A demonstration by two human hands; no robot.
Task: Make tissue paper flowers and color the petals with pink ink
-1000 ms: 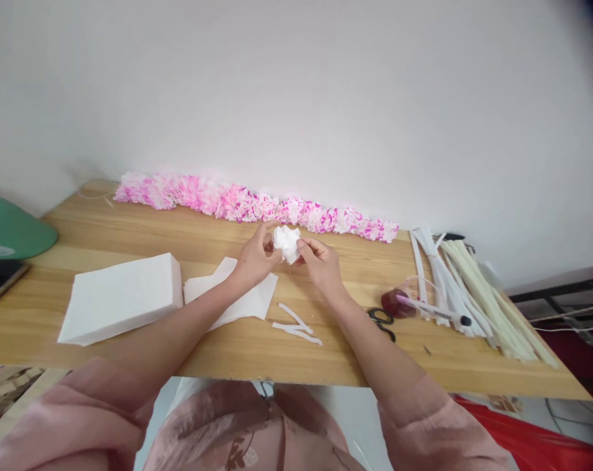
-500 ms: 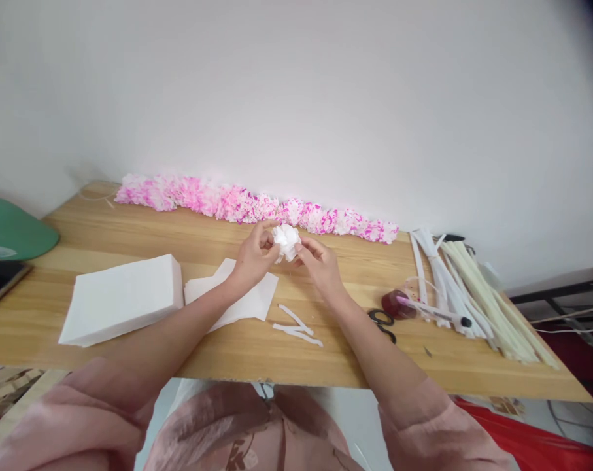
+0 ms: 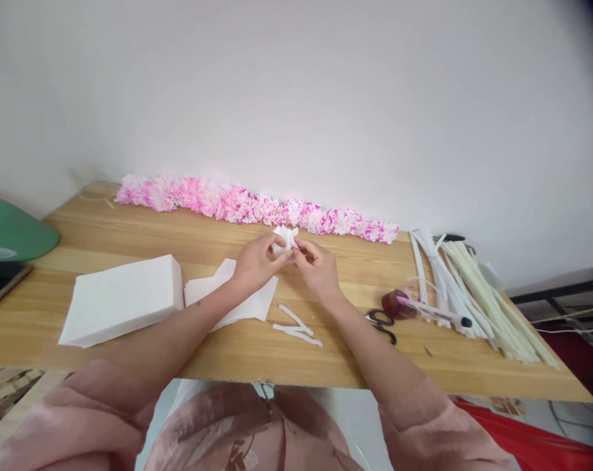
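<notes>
A white tissue-paper flower (image 3: pixel 285 238) is held above the middle of the table between both hands. My left hand (image 3: pixel 258 260) grips it from the left, thumb stretched across its lower side. From the right, my right hand (image 3: pixel 318 263) pinches the flower's lower edge with thumb and forefinger, the two thumb tips close together. White paper sheets (image 3: pixel 247 302) lie beneath my left wrist, and a few short white strips (image 3: pixel 296 327) rest on the table nearer to me. Behind the flower runs a long row of pink and white ruffled paper flowers (image 3: pixel 237 203).
A thick stack of white paper (image 3: pixel 124 297) stands at the left, near a green cap (image 3: pixel 16 229) and a phone (image 3: pixel 2 281). To the right lie black-handled scissors (image 3: pixel 382 320), a bottle of dark red liquid (image 3: pixel 398 305), and bundles of white strips (image 3: pixel 448 294) and cream sticks (image 3: pixel 497 301).
My left hand has shifted right and its thumb has come across below the flower toward the right thumb. The flower has tipped and now looks more gathered, its underside partly covered by fingers.
</notes>
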